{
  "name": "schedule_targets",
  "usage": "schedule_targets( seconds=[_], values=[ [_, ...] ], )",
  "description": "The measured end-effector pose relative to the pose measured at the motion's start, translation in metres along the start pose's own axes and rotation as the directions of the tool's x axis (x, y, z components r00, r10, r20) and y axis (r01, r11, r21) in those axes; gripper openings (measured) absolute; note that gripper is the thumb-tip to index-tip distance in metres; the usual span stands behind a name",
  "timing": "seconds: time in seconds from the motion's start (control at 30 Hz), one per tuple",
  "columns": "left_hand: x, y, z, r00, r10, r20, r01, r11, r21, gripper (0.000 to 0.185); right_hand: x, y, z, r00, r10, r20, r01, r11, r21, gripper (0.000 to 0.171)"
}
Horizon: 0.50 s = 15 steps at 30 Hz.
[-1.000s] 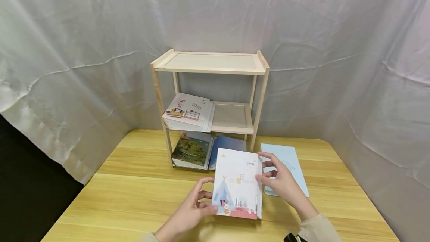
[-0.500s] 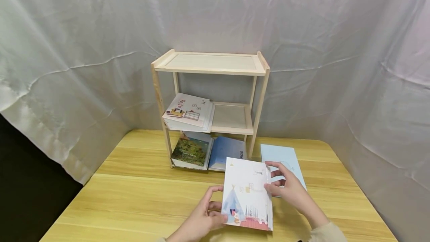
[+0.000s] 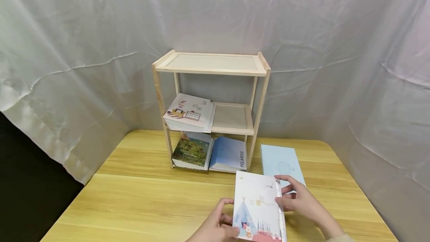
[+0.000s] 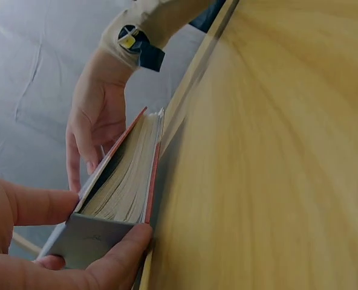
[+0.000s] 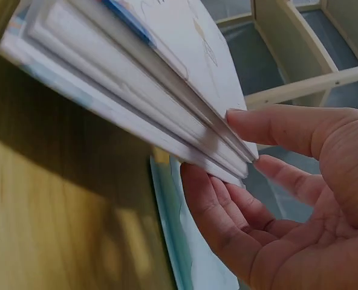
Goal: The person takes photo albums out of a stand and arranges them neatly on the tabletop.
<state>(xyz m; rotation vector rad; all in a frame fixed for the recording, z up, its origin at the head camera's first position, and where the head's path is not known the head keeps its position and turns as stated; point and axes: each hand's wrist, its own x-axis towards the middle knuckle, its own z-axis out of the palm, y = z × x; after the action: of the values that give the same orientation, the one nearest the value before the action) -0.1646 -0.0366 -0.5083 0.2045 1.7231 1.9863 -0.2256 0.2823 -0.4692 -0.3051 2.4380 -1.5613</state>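
Note:
Between both hands is a thick white book (image 3: 256, 206) with a blue tent drawn on its cover. It is held above the table, in front of the shelf. My left hand (image 3: 217, 222) grips its left side near the lower corner; in the left wrist view, thumb and fingers pinch the grey spine (image 4: 94, 238), with the page edges showing beyond. At the upper part of the opposite side, my right hand (image 3: 302, 201) pinches the covers, thumb on the top face and fingers beneath. A light blue book (image 3: 279, 160) lies on the table behind the right hand, partly hidden.
A three-tier wooden shelf (image 3: 211, 62) stands at the back of the table (image 3: 141, 197). White books (image 3: 188, 111) lie at its middle tier's left. The bottom tier holds a tree-covered book (image 3: 193, 150) and a blue POLAROID book (image 3: 228, 154). Grey cloth (image 3: 84, 47) hangs behind.
Both hands have moved the white book right and nearer to me, away from the shelf. The blue POLAROID book is now in fuller view. The hold on the white book looks the same.

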Motion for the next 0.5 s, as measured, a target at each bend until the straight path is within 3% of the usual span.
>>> schedule_targets(
  seconds=[0.23, 0.5],
  values=[
    [-0.001, -0.005, 0.005, 1.0, 0.02, 0.008, -0.02, 0.997, 0.071, 0.064, -0.008, 0.011, -0.002, 1.0, 0.017, 0.019, -0.017, 1.0, 0.003, 0.076],
    [-0.002, -0.005, 0.01, 0.999, 0.018, 0.028, -0.02, 0.997, 0.071, 0.064, -0.013, 0.018, -0.005, 0.999, 0.001, 0.043, 0.001, 0.999, -0.038, 0.074]
  ],
)
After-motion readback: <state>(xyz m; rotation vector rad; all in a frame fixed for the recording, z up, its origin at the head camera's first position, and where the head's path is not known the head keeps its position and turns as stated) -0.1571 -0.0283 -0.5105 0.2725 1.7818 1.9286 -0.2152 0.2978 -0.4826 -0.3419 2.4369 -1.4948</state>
